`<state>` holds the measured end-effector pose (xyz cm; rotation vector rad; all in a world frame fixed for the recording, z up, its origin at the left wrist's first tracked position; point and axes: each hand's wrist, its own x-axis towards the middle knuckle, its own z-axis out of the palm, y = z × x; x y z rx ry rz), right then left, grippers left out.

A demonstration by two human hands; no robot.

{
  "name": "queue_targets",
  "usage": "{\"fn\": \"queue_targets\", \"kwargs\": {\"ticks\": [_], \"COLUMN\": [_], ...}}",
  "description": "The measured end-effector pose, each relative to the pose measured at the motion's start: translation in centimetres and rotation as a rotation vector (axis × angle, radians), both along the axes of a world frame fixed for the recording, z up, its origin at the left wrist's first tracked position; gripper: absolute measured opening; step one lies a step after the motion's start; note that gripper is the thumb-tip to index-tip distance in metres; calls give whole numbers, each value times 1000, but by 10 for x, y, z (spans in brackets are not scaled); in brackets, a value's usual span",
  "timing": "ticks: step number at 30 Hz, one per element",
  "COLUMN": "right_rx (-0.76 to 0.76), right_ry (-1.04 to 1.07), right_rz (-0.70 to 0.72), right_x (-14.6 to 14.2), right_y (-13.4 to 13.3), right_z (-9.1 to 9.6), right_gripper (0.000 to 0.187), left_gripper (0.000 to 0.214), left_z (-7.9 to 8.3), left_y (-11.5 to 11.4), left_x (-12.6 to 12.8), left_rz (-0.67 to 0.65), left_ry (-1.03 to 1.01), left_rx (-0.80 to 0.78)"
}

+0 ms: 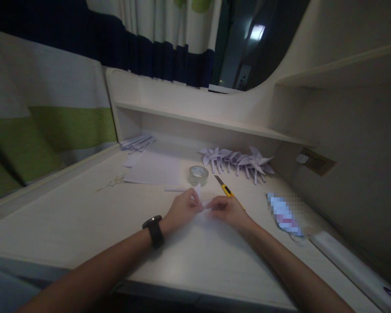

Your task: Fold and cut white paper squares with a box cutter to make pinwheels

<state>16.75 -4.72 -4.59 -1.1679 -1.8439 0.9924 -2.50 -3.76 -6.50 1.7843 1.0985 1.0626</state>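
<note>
Two hands at work on a white paper piece [198, 189] over a pale desk [182, 261]; bearings are read from the piece as the dial's centre, twelve o'clock pointing away from the person. The left hand [183, 208], at eight o'clock, has its thumb and forefinger clamped on the piece, a pointed corner of which rises above them. The right hand [226, 209], at four o'clock, brings bunched fingertips to its lower part; blur leaves it impossible to tell whether they grip. A black watch [155, 232] encircles the left wrist. A roll of clear tape [198, 175] lies at twelve o'clock, just beyond the piece; a yellow cutter [227, 190], blade exposed, at two; a row of paper pinwheels [237, 160] at one, farther off. A thin paper stick [173, 190] lies between nine and ten, white sheets [154, 167] at ten, and rolled paper strips [137, 142] beyond these.
</note>
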Motion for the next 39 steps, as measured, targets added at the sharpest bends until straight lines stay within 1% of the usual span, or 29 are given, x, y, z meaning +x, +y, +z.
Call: {"fn": "queue_targets", "kwargs": {"ticks": [4,8,11,14,19,23,27,33,36,39], "right_rx": [1,-23,-50,-46,-61,-61,-80,-90,-136,-154], "right_ry": [8,22,39,45,63,95,144,274,379,383], "right_rz": [-1,-27,-44,-59,-53,-74,-83,-126,-153,-152], "right_x": [0,-1,-2,-2,-2,-3,-5,-10,-13,-15], "right_y": [0,2,3,3,3,3,3,0,-3,-5], "right_z": [-2,-7,-9,-9,-10,-11,-12,-14,-13,-12], "right_gripper": [31,35,37,36,36,36,38,37,39,39], "left_gripper": [18,17,19,22,24,34,42,38,37,38], "left_z": [-3,-6,-5,-1,8,11,12,13,15,18], "left_y": [2,4,5,6,5,5,4,5,5,4], "left_x": [0,-1,-2,-3,-4,-6,-7,-6,-7,-9], "left_rz": [1,-33,-63,-112,-146,-209,-262,-255,-275,-287], "left_ry": [-2,-28,-67,-112,-114,-114,-154,-159,-167,-161], "left_rx": [26,20,-33,-87,-181,-258,-267,-225,-223,-240]}}
